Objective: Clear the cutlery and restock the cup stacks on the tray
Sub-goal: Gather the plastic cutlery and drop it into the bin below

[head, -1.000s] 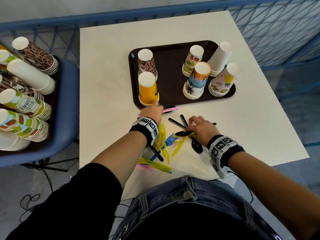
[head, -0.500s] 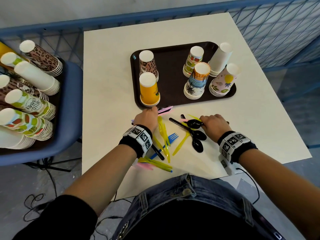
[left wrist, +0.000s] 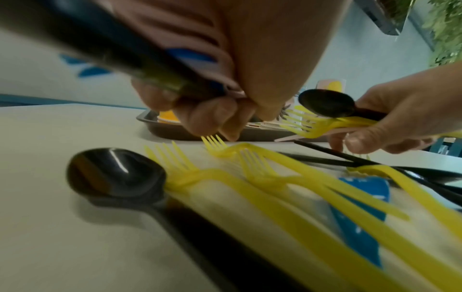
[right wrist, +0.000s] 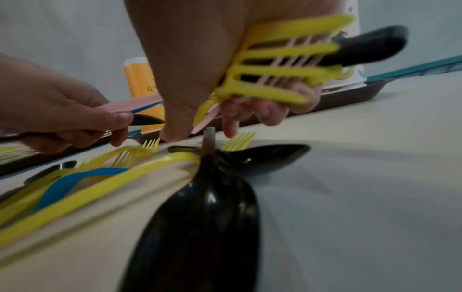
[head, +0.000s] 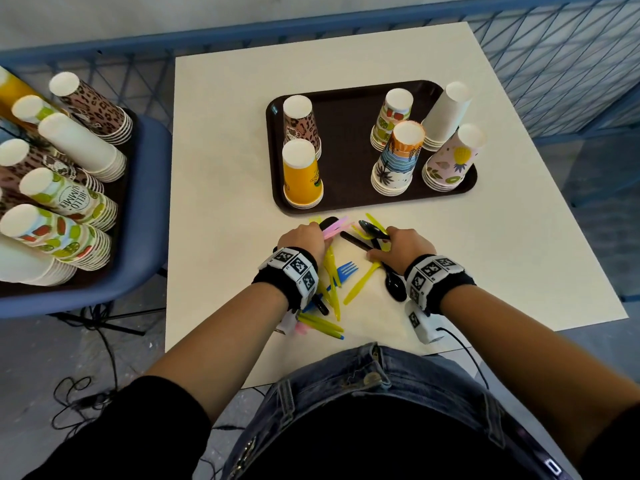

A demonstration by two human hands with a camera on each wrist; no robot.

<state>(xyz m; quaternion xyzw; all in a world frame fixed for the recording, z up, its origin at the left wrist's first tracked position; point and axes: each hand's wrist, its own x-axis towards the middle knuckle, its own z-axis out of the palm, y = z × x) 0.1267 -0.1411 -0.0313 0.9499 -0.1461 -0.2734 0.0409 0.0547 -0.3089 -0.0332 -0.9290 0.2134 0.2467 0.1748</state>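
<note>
Loose plastic cutlery (head: 334, 277) in yellow, blue, pink and black lies on the white table (head: 221, 168) in front of the dark tray (head: 346, 140). My left hand (head: 304, 237) grips a bundle of pink, blue and black pieces (head: 334, 225) just below the tray's front edge. My right hand (head: 398, 244) holds a black spoon (head: 372, 228) together with yellow forks (right wrist: 280, 65). On the tray stand several upside-down cup stacks, among them a yellow one (head: 301, 174) and a leopard one (head: 299, 123). A black spoon (left wrist: 115, 175) and yellow forks (left wrist: 250, 170) lie under my left wrist.
A second tray on a blue chair (head: 142, 216) at the left carries several tall cup stacks (head: 69, 199) leaning on their sides. A blue mesh fence (head: 554, 64) runs behind and to the right of the table. Cables lie on the floor at the lower left.
Both hands have drawn closer together near the tray's front edge. My right hand has gathered a black spoon and yellow forks off the table; my left hand has kept its bundle.
</note>
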